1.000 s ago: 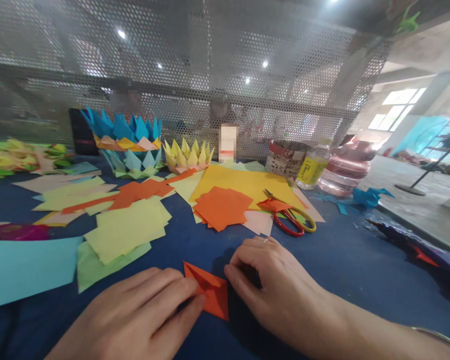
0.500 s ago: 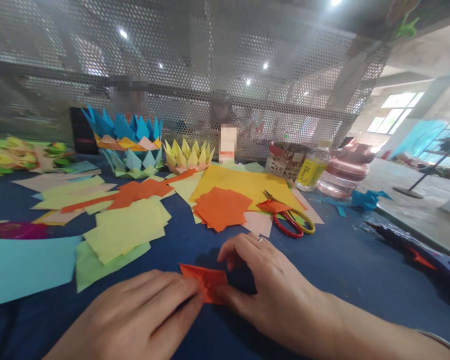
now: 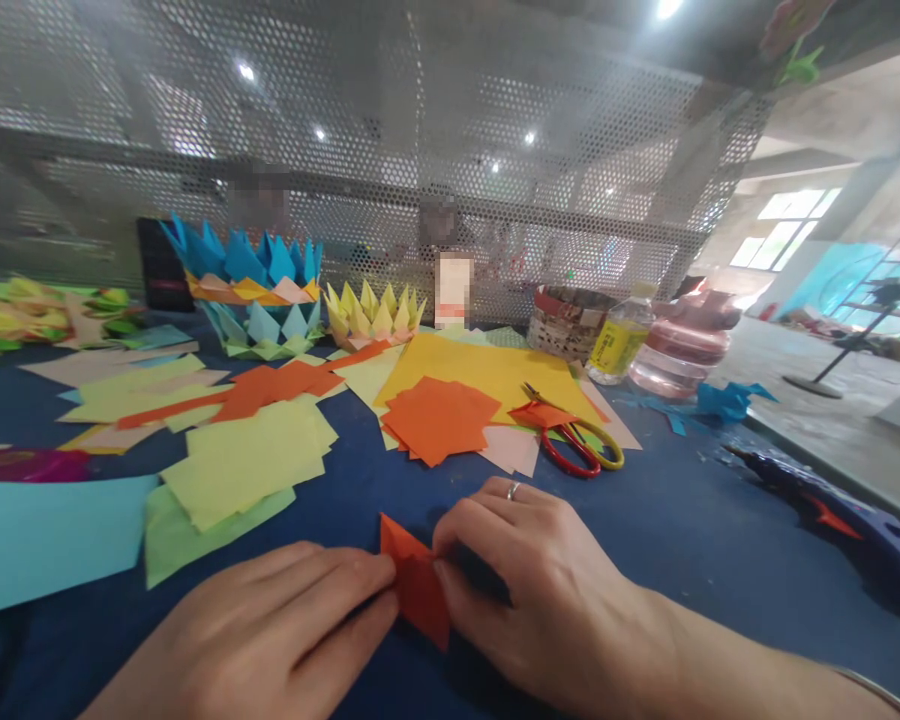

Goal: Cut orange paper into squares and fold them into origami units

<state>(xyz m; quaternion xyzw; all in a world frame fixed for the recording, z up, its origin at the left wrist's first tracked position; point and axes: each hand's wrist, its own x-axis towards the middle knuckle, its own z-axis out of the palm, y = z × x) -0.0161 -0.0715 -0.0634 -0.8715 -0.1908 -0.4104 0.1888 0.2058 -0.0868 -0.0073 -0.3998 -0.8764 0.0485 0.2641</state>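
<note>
A folded piece of orange paper (image 3: 418, 582) is held just above the dark blue tabletop, turned so its points face up-left and down-right. My left hand (image 3: 270, 620) pinches its left edge between thumb and fingers. On the opposite edge, my right hand (image 3: 525, 570), with a ring on one finger, grips the paper between thumb and curled forefinger. Beyond the hands lies a stack of orange paper squares (image 3: 439, 418). Scissors (image 3: 574, 440) with red and yellow handles rest to its right, a small orange piece by their blades.
Pale yellow sheets (image 3: 251, 460) and a light blue sheet (image 3: 52, 535) lie at left. Folded-paper crowns (image 3: 255, 270) stand behind, against a perforated metal screen (image 3: 480, 120). At right are a bottle (image 3: 621, 340), a pink-tinted jug (image 3: 682, 345) and a glue gun (image 3: 832, 510).
The folded orange paper has turned clockwise, from lying broad and level to slanting steeply. My right thumb and forefinger have closed together on its right edge.
</note>
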